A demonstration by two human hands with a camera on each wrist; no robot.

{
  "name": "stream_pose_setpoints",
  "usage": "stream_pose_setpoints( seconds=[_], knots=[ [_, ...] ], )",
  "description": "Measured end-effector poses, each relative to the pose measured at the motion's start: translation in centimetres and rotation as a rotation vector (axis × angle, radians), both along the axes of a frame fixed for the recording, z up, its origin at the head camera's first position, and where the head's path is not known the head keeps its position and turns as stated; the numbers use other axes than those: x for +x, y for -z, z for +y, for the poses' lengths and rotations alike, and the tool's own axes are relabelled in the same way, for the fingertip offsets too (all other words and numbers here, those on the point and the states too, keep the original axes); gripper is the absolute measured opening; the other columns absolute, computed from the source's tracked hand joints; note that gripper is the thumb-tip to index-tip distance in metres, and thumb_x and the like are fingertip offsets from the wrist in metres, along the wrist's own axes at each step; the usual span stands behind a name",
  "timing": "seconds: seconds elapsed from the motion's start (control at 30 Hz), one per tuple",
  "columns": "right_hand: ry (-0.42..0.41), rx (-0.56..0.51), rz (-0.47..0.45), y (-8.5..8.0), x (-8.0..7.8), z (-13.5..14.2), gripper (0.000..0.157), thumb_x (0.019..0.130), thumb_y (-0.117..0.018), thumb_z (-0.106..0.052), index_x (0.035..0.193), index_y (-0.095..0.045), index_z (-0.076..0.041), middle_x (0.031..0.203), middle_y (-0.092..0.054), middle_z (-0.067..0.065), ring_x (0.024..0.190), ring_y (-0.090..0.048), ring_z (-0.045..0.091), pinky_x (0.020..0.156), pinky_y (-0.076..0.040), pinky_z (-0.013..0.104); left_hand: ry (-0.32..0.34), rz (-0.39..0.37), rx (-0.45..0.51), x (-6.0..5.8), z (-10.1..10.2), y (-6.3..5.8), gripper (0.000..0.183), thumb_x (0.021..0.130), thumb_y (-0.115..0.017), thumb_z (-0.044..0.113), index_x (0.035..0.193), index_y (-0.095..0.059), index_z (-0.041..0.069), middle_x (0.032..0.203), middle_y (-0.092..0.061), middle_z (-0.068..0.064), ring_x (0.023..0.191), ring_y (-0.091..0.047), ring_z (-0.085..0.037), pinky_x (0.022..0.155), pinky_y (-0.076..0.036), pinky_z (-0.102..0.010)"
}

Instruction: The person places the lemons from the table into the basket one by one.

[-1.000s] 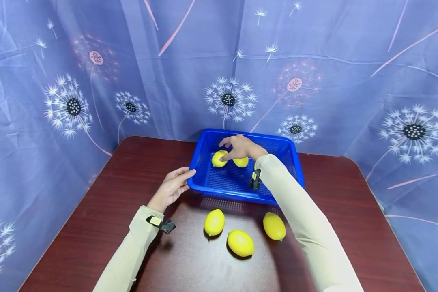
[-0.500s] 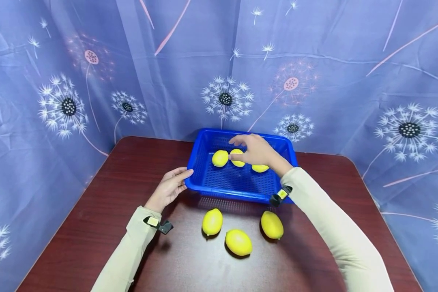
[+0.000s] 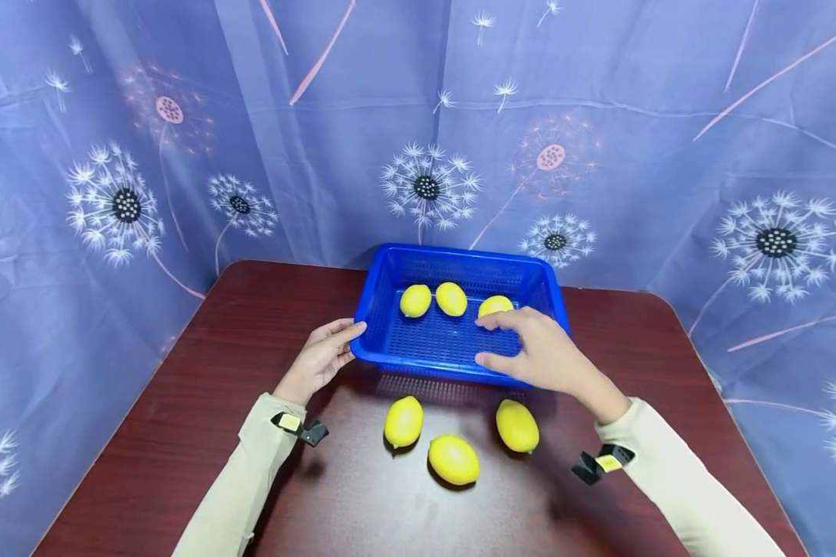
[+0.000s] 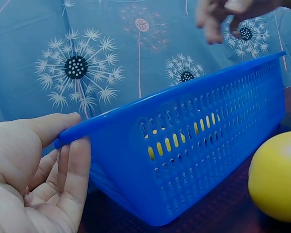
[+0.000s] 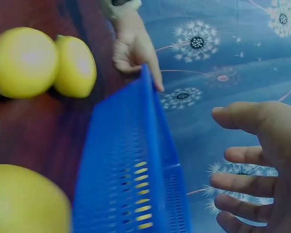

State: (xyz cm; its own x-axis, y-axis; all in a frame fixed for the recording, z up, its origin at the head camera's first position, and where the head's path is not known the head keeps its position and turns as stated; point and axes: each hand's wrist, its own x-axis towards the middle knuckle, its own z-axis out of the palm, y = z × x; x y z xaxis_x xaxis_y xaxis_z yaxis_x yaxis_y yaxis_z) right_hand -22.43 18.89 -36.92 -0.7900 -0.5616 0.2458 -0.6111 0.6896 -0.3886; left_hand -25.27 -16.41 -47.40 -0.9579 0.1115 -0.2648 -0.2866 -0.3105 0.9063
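Note:
A blue plastic basket (image 3: 432, 363) with slotted walls stands toward the back of the table. Its left front corner rim is pinched between the thumb and fingers of my left hand (image 3: 320, 356). Inside lie a left lemon (image 3: 416, 301), a middle lemon (image 3: 451, 299) and a right lemon (image 3: 495, 306), the last partly covered by my fingers. My right hand (image 3: 546, 356) hovers above the basket's right front rim, fingers spread and holding nothing. In front of the basket lie three more: a left one, lemon (image 3: 403, 422), a front lemon (image 3: 453, 459) and a right lemon (image 3: 517, 426).
The dark red-brown wooden table (image 3: 251, 309) has rounded back corners. Behind it and along the left side hangs a blue curtain (image 3: 334, 170) with a dandelion print, close to the basket's back rim.
My right hand has let go of the left lemon in the basket and moved right and toward me, over the front rim. My left hand stays on the corner.

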Motion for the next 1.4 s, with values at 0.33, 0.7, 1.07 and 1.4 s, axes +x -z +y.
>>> stream_pose_setpoints(
  seconds=[0.33, 0.7, 1.07, 1.4],
  knots=[
    [0.061, -0.034, 0.017, 2.7, 5.2, 2.8, 0.050, 0.081, -0.071, -0.054, 0.120, -0.064, -0.024, 0.113, -0.065, -0.009, 0.099, -0.056, 0.011, 0.076, -0.051, 0.034, 0.003, -0.008, 0.004, 0.1, 0.1, -0.1, 0.023, 0.087, -0.072, 0.022, 0.103, -0.059, 0.012, 0.080, -0.064, 0.005, 0.066, -0.058, -0.006, 0.059, -0.048, -0.018],
    [0.180, -0.095, 0.090, 6.1, 9.4, 4.1, 0.044, 0.075, -0.079, -0.046, 0.113, -0.066, -0.028, 0.109, -0.062, -0.015, 0.102, -0.055, 0.006, 0.079, -0.052, 0.035, -0.001, -0.003, 0.011, -0.1, 0.3, -0.1, 0.025, 0.087, -0.072, 0.020, 0.104, -0.057, 0.010, 0.078, -0.064, 0.006, 0.064, -0.057, -0.005, 0.058, -0.047, -0.017],
    [0.244, -0.084, 0.022, 8.3, 9.3, 4.6, 0.048, 0.072, -0.082, -0.046, 0.112, -0.067, -0.024, 0.109, -0.063, -0.014, 0.097, -0.057, 0.010, 0.072, -0.052, 0.034, 0.001, -0.011, -0.005, 0.1, 0.2, -0.2, 0.023, 0.088, -0.071, 0.021, 0.104, -0.057, 0.012, 0.082, -0.064, 0.005, 0.065, -0.057, -0.006, 0.059, -0.048, -0.017],
    [0.284, -0.025, -0.002, 9.3, 8.7, 4.9, 0.056, 0.070, -0.079, -0.055, 0.116, -0.064, -0.027, 0.113, -0.063, -0.012, 0.102, -0.057, 0.014, 0.078, -0.051, 0.044, 0.003, -0.018, -0.012, 0.1, 0.2, -0.2, 0.030, 0.087, -0.072, 0.022, 0.108, -0.055, 0.010, 0.082, -0.064, 0.005, 0.066, -0.057, -0.006, 0.059, -0.048, -0.017]
  ],
)
